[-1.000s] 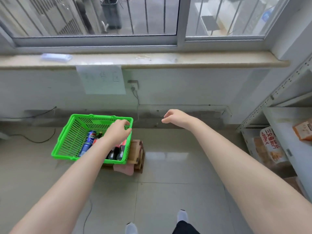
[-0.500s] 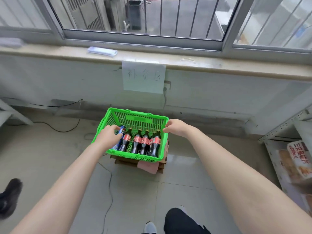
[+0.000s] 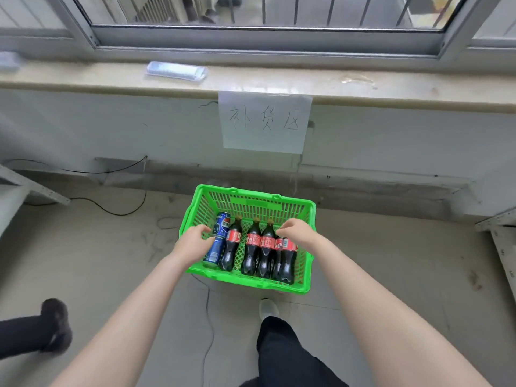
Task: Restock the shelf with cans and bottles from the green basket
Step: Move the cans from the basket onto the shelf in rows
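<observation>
Left grip (image 3: 192, 244) beside blue cans (image 3: 222, 223)

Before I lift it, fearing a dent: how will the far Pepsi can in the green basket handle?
The far Pepsi can lies on its side, so it will probably roll if nudged. Its glossy wall may slip in a loose grip. Likely full, so heavy for its size.

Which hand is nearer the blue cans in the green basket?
Left. The left hand is right beside the blue cans at the basket left side; the right hand is over the cola bottles toward the right side.
</observation>
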